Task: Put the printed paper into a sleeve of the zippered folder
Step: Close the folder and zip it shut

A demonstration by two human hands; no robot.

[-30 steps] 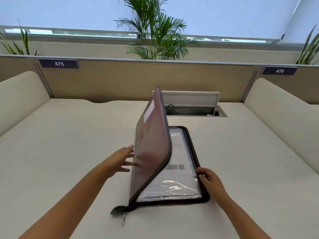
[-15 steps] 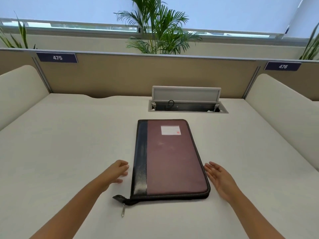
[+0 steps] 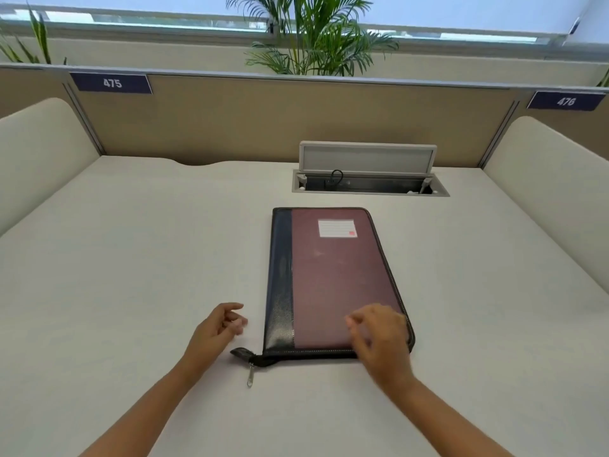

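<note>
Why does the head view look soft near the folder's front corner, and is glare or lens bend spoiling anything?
Head view: the right hand is smeared by motion blur over the folder; the left hand is slightly soft. Head view: light is even, with only a faint sheen on the cover. Head view: wide-angle bend curves the partition rail and desk edges.

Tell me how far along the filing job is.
The maroon and black zippered folder lies shut flat on the desk, no paper showing outside. The right hand hovers at its near corner; the left hand is empty beside it. The zipper pull hangs loose, apparently still unzipped.
</note>
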